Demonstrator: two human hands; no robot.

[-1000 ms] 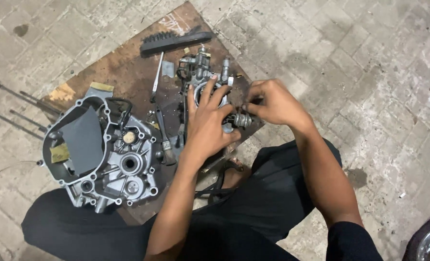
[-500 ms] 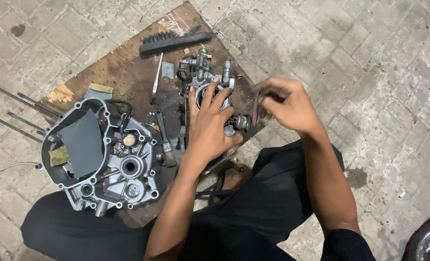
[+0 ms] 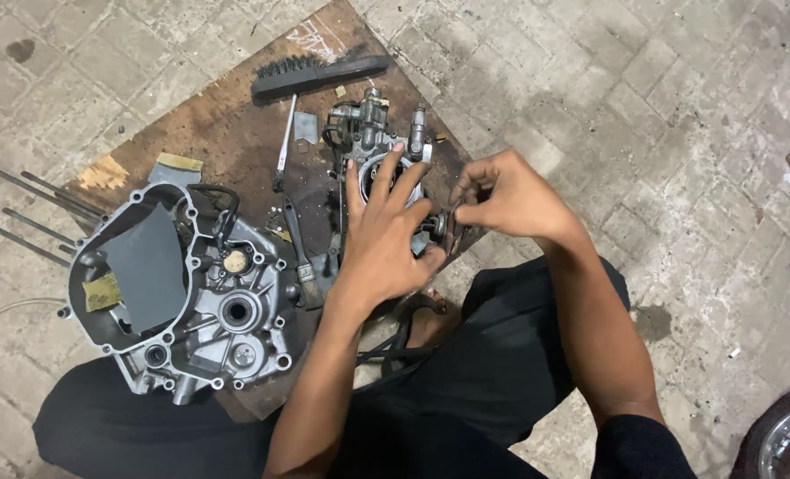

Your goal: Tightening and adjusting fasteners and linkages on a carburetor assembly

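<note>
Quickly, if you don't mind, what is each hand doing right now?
Left hand: open, fingers spread, pressing on the carburetor.
Right hand: fingers pinched together at a small part on the carburetor's side; what it holds cannot be told.

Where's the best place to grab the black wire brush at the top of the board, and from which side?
Take the black wire brush by its smooth handle end, at its right, from above. It lies flat on the brown wooden board; that end seems free of bristles and neighbours.
</note>
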